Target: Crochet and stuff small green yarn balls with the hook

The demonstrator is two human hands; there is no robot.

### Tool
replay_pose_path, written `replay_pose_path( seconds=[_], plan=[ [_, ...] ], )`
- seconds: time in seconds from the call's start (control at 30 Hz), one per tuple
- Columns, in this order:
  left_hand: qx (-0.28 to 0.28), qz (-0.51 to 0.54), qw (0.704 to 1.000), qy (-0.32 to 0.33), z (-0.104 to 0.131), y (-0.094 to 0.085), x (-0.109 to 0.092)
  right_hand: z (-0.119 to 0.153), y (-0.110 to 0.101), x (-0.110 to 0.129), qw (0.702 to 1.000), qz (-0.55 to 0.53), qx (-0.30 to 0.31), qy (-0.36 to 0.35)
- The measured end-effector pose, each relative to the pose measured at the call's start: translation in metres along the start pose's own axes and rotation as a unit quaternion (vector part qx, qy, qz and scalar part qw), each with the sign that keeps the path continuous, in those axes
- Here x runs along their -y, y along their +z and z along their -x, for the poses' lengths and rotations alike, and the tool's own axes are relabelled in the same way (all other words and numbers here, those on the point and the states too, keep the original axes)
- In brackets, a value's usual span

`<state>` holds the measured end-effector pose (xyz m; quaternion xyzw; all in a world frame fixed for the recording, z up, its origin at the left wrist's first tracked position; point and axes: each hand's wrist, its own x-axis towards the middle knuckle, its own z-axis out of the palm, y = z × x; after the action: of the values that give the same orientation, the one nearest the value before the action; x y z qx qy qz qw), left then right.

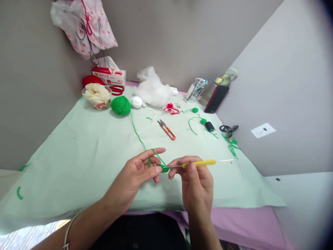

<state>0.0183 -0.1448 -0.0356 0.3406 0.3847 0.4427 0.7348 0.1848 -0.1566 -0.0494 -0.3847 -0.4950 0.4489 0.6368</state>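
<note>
My left hand [139, 171] pinches a small green crocheted piece [164, 169] between thumb and fingers, its index finger stretched out with green yarn over it. My right hand [195, 180] grips a crochet hook with a yellow handle [203, 163]. The hook's left metal tip is at the green piece; a thin metal end points right. From the left hand the yarn strand [137, 133] runs back to a green yarn ball [120, 105]. Orange thread snips [167, 130] lie on the pale green cloth [85, 149] beyond the hands.
Along the back stand a tub [97, 95], a tissue box [110, 75], white stuffing [153, 91], a glass jar [195, 91], a bottle [221, 81] and a phone [216, 99]. Black thread [209, 126] and green scraps [232, 146] lie at right.
</note>
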Motion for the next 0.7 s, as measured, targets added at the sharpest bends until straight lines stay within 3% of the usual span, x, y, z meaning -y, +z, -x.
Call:
replay_pose_path(
  seconds=[0.13,0.23,0.43,0.57,0.63,0.7],
  plan=[
    [-0.012,-0.021,0.999,0.026,0.000,-0.001,0.002,0.008,-0.003,0.004,0.991,0.122,-0.001,-0.055],
    [-0.019,-0.049,0.998,0.045,0.000,-0.001,0.004,0.013,-0.002,0.006,0.964,0.231,0.016,-0.133],
    [-0.049,-0.041,0.996,0.060,0.000,0.004,0.008,0.015,-0.001,-0.002,0.916,0.309,0.066,-0.246],
    [-0.014,0.069,0.997,-0.014,-0.001,0.006,0.007,0.018,-0.003,-0.010,0.852,0.415,0.056,-0.314],
    [0.013,0.133,0.989,-0.062,-0.002,0.005,0.005,0.016,-0.003,-0.010,0.875,0.378,0.031,-0.301],
    [0.025,0.164,0.984,-0.069,-0.003,0.003,0.002,0.013,-0.002,-0.006,0.938,0.260,-0.009,-0.229]
  ],
)
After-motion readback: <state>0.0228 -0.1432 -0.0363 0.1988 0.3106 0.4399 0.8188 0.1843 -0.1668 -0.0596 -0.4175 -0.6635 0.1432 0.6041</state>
